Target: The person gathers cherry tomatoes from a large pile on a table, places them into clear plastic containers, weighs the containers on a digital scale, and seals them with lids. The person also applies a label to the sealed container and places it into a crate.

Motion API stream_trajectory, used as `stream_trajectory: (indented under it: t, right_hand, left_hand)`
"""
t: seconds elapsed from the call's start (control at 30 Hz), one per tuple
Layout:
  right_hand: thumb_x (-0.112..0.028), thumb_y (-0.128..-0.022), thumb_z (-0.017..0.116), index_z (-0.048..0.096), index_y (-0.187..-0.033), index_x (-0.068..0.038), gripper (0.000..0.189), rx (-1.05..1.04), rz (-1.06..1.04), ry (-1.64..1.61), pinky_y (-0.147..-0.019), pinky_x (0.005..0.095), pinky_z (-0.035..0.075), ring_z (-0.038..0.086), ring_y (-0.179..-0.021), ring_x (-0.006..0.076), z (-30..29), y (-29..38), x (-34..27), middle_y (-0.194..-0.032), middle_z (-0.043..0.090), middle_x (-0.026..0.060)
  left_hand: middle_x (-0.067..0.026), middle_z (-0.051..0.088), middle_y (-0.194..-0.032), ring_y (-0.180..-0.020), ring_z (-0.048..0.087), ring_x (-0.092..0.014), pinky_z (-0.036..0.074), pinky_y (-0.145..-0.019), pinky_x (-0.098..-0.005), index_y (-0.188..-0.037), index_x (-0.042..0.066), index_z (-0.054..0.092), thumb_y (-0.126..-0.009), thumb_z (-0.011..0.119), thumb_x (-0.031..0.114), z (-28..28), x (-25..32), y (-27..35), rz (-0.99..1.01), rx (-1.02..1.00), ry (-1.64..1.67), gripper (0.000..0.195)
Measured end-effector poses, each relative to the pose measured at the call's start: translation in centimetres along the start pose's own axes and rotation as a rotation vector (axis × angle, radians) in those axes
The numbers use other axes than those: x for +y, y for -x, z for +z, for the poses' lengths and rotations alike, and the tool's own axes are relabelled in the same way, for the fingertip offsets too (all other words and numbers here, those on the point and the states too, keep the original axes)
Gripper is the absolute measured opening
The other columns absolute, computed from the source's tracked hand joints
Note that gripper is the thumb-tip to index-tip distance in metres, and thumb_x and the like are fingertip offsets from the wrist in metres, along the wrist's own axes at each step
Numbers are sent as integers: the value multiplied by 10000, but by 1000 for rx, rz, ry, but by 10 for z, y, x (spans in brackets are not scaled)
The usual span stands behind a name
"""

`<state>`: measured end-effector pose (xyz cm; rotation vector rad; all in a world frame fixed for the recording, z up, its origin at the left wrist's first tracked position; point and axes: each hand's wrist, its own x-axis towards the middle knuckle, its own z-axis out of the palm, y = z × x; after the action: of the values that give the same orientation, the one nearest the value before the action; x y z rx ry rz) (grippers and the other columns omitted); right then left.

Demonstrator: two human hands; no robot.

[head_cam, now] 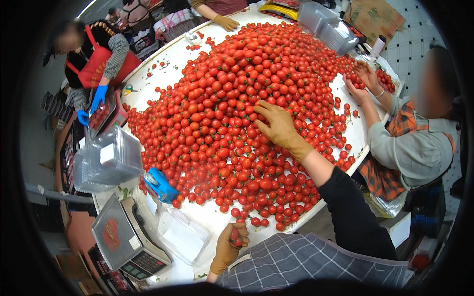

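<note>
A large heap of cherry tomatoes covers the middle of the white table. My right hand, in a tan glove, reaches over the heap with its fingers spread. Its fingertips are at the tomatoes, and no tomato shows in its grip. Close to my apron at the table's near edge, my left hand, also in a tan glove, curls around a few cherry tomatoes. Loose tomatoes lie just beyond it.
Left of me are a weighing scale, a clear plastic tray, a blue label gun and stacked clear containers. Co-workers stand around the table; one in blue gloves handles a tomato pack. Another person's cupped hands hold tomatoes.
</note>
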<state>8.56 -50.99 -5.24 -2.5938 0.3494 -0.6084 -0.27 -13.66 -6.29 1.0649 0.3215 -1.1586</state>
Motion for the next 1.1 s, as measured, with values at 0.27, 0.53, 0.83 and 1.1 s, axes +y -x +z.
stream_trajectory:
  t: [0.27, 0.53, 0.83, 1.1]
  right_hand:
    - [-475, -895, 551, 383, -1467, -179, 665, -142, 85, 362, -1110, 540, 217, 243, -1431, 354, 57, -29, 7, -1538, 272, 207]
    - [-466, -926, 530, 406, -1450, -218, 593, -342, -21, 258, -1089, 523, 266, 405, -1326, 366, 15, 19, 5, -1485, 358, 206]
    - [-454, -950, 493, 498, -1390, -227, 495, -416, -38, 149, -1114, 525, 223, 411, -1328, 339, -3, 70, 4, -1489, 370, 186]
    - [-419, -917, 579, 656, -1209, -183, 382, -275, -252, -40, -1074, 474, 328, 429, -1316, 347, -12, 80, 27, -1459, 423, 159]
  left_hand:
    - [-113, 636, -913, -708, 577, -215, 439, -645, -326, -1132, -15, 561, -1040, 327, 383, 0, 5, 0, 31, 40, 20, 471]
    - [-83, 624, -849, -666, 531, -198, 398, -612, -307, -1110, 15, 566, -1031, 349, 446, 9, 1, -1, 57, 45, -14, 489]
    - [-85, 623, -874, -684, 530, -196, 394, -619, -308, -1091, 23, 569, -1030, 353, 448, 12, 3, 3, 60, 43, 2, 481]
    - [-98, 619, -895, -696, 587, -228, 454, -637, -332, -1138, 6, 563, -1045, 318, 397, -4, -6, -4, 24, 0, 117, 470]
